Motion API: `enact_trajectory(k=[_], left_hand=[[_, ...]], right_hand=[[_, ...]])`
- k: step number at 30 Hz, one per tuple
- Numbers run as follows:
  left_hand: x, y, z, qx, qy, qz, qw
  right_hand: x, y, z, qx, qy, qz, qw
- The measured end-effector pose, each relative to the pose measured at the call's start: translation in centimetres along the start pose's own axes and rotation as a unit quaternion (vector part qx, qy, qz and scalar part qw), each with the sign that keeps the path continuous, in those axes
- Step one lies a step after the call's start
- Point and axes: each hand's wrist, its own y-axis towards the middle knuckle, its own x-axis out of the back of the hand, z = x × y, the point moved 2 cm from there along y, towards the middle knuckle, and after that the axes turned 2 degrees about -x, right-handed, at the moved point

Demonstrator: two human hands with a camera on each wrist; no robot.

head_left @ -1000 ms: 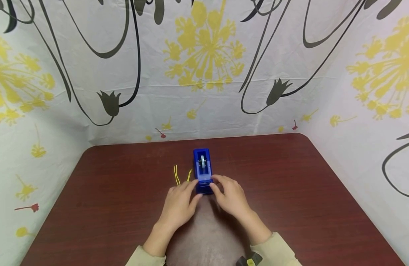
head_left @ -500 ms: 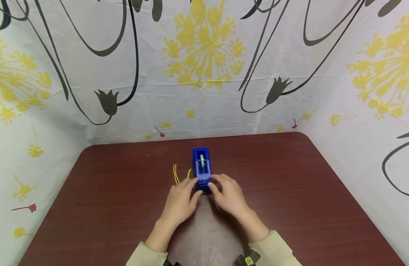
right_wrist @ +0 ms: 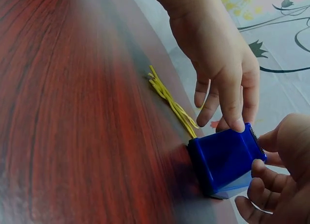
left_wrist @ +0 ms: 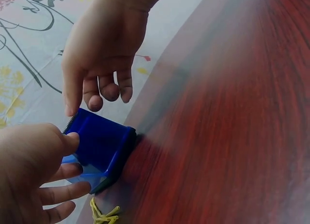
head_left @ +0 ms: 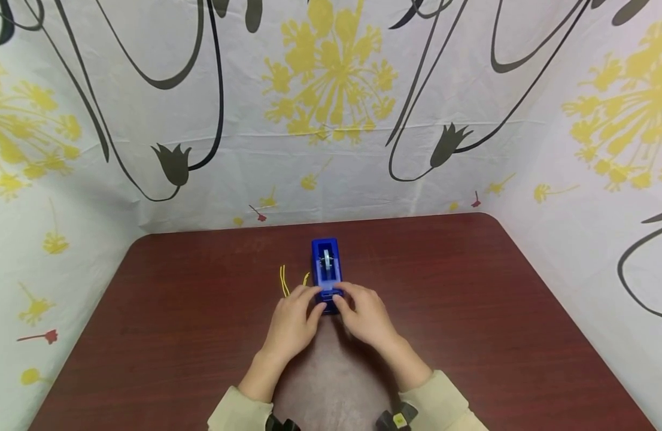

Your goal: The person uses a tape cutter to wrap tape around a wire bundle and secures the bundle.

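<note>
— Notice a slight inward creep of left grip [head_left: 290, 323] and right grip [head_left: 370, 317] since half a second ago, both at the near end of the blue tape dispenser [head_left: 327, 280].
— And behind everything?
— White patterned cloth [head_left: 331, 200], hung at the back and both sides, printed with yellow blossoms and dark curling stems.
— Below that?
— Dark red-brown tabletop [head_left: 202, 287], wood-grained, rounded at the far corners.
— How about the grips?
— Bare hands, one on each side, fingers bent. Thumbs at the dispenser's front, forefingers curled over by its upper edge: gripping it from left and right. Remaining fingers loosely curved, off to the sides.
— And further back along the arms?
— Pale left sleeve [head_left: 238, 410] and right sleeve [head_left: 441, 400], reaching in from the near side.
— Where to find the dispenser?
— Upright on the tabletop, beyond the middle, lengthwise between near and far edges.
— Anything smaller?
— Dark wrist device [head_left: 398, 419] with a yellow patch, next to the right cuff. Then yellow ties [right_wrist: 167, 95], lying just left of the dispenser, partly hidden by the left grip in the head view.
— Smallest of all?
— Pale wheel [head_left: 326, 260] inside the dispenser's slot, and toothed edge [left_wrist: 70, 123] at its front, between the grips.
</note>
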Motion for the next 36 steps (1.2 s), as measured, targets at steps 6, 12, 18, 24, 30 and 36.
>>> enact_trajectory(k=[6, 12, 18, 24, 30, 36], left_hand=[[-0.2, 0.1, 0.1, 0.012, 0.0, 0.006, 0.9999], [-0.4, 0.1, 0.3, 0.013, 0.003, 0.007, 0.9999], [-0.6, 0.3, 0.2, 0.014, 0.016, 0.011, 0.9997], [-0.4, 0.5, 0.0, 0.015, 0.026, 0.011, 0.9995], [-0.4, 0.7, 0.0, 0.003, 0.036, 0.0, 0.9993], [-0.4, 0.8, 0.0, -0.008, 0.04, -0.013, 0.9991]], right_hand=[[-0.3, 0.1, 0.1, -0.01, 0.032, 0.028, 0.999], [-0.6, 0.2, -0.1, -0.039, 0.107, 0.062, 0.9916], [-0.4, 0.2, -0.2, -0.123, 0.262, 0.107, 0.9512], [-0.5, 0.4, -0.1, -0.214, 0.39, 0.104, 0.8896], [-0.5, 0.8, 0.0, -0.263, 0.467, 0.104, 0.838], [-0.8, 1.3, -0.1, -0.285, 0.51, 0.085, 0.8073]])
